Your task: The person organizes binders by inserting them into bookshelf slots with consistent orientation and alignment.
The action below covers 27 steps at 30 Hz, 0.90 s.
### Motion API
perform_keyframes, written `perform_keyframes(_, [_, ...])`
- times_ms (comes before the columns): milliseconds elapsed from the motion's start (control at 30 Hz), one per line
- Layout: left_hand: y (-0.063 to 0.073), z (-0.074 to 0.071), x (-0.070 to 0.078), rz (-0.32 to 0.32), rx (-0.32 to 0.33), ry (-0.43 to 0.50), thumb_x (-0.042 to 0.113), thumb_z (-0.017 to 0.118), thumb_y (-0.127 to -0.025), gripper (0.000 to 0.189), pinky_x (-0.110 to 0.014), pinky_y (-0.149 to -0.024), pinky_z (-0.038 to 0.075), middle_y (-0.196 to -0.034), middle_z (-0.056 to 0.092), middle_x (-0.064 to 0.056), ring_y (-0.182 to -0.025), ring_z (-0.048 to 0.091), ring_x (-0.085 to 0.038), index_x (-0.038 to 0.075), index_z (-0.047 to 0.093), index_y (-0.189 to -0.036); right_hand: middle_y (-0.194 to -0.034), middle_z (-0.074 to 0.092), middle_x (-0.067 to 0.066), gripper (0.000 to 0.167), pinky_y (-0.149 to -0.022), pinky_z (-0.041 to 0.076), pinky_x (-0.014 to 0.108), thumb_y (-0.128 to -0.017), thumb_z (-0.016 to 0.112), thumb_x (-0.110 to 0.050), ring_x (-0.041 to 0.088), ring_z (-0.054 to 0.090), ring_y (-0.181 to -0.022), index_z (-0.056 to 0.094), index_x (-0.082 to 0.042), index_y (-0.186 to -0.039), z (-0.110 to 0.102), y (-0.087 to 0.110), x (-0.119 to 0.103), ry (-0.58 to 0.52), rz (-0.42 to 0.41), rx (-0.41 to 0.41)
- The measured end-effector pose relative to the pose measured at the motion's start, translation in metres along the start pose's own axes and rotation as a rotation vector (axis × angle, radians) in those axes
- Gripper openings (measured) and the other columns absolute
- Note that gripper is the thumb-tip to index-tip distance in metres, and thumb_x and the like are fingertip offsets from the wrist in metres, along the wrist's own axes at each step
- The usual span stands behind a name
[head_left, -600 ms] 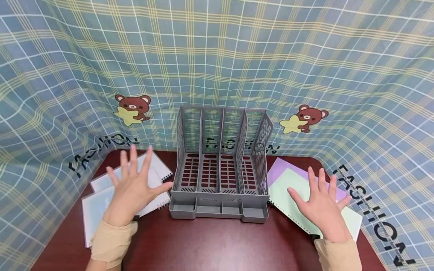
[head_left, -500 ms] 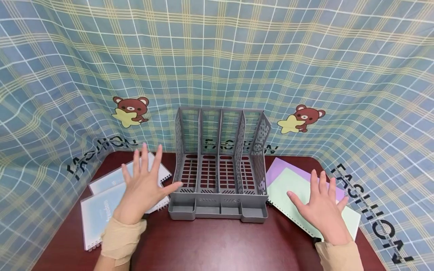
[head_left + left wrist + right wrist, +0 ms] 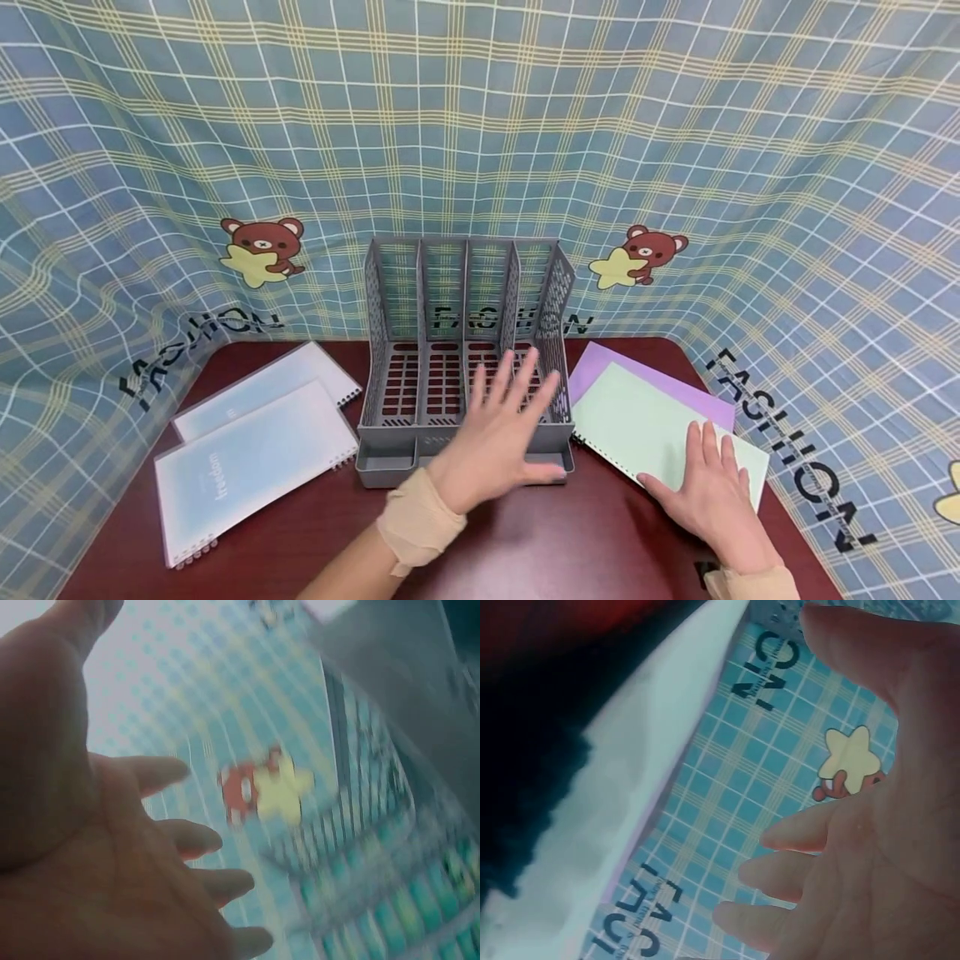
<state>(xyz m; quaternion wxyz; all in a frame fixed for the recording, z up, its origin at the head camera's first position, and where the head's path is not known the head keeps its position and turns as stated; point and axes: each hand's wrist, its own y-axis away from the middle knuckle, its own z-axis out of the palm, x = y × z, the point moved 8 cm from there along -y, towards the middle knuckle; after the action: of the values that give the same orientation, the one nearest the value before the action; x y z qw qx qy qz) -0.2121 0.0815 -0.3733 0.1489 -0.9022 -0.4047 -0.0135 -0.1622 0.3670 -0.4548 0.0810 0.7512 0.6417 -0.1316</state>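
My left hand [image 3: 491, 446], fingers spread and holding nothing, hovers in front of the grey desk organizer [image 3: 386, 457] and hides part of its front trays. In the left wrist view its palm [image 3: 112, 847] faces the blurred organizer [image 3: 367, 765]. Over the near edge of a pale green spiral notebook [image 3: 645, 417] is my right hand [image 3: 712, 500], its fingers extended; whether it touches the cover I cannot tell. A purple notebook [image 3: 592, 362] lies partly under the green one. The right wrist view shows the same hand [image 3: 870, 862] beside the notebook's pale surface [image 3: 660, 712].
Two light blue spiral notebooks overlap on the left of the dark red table [image 3: 300, 542]: a front one [image 3: 255, 467] marked "freedom" and a rear one [image 3: 262, 387]. A plaid cloth [image 3: 465, 125] with bear prints hangs behind and along both sides.
My left hand has swept rightward from above the blue notebooks to the organizer's front. The right hand has come slightly lower and nearer. The head view has shifted a little to the right.
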Motion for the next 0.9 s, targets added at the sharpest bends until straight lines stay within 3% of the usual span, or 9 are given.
perform_keyframes(233, [-0.029, 0.05, 0.06, 0.138, -0.019, -0.111, 0.076, 0.071, -0.081, 0.106, -0.069, -0.121, 0.012, -0.174, 0.007, -0.014, -0.158, 0.004, -0.044, 0.038, 0.02, -0.166, -0.16, 0.012, 0.043, 0.123, -0.101, 0.019, 0.087, -0.084, 0.075, -0.064, 0.067, 0.011, -0.144, 0.013, 0.013, -0.158, 0.014, 0.003, 0.007, 0.027, 0.009, -0.046])
perform_keyframes(467, [-0.053, 0.099, 0.102, 0.187, -0.097, -0.162, 0.057, 0.074, -0.088, 0.091, -0.058, -0.123, 0.023, -0.17, 0.025, -0.007, -0.157, 0.021, -0.035, 0.033, 0.029, -0.164, -0.158, 0.014, 0.045, 0.114, -0.099, 0.023, 0.087, -0.087, 0.077, -0.054, 0.068, 0.013, -0.142, 0.019, 0.016, -0.155, 0.024, -0.001, 0.01, 0.042, 0.024, -0.105])
perform_keyframes(600, [-0.063, 0.122, 0.109, 0.16, -0.134, -0.17, 0.048, 0.072, -0.091, 0.08, -0.051, -0.123, 0.028, -0.167, 0.033, -0.003, -0.155, 0.029, -0.031, 0.028, 0.037, -0.161, -0.155, 0.017, 0.048, 0.104, -0.1, 0.028, 0.085, -0.09, 0.074, -0.046, 0.07, 0.017, -0.14, 0.022, 0.02, -0.152, 0.028, -0.004, 0.009, 0.041, 0.029, -0.121])
perform_keyframes(900, [-0.077, 0.162, 0.108, 0.055, -0.21, -0.143, 0.044, 0.069, -0.095, 0.07, -0.042, -0.123, 0.029, -0.162, 0.042, -0.002, -0.152, 0.034, -0.026, 0.024, 0.044, -0.157, -0.146, 0.024, 0.055, 0.093, -0.102, 0.039, 0.073, -0.093, 0.073, -0.038, 0.071, 0.037, -0.129, 0.03, 0.029, -0.142, 0.039, -0.007, 0.011, 0.056, -0.017, -0.089])
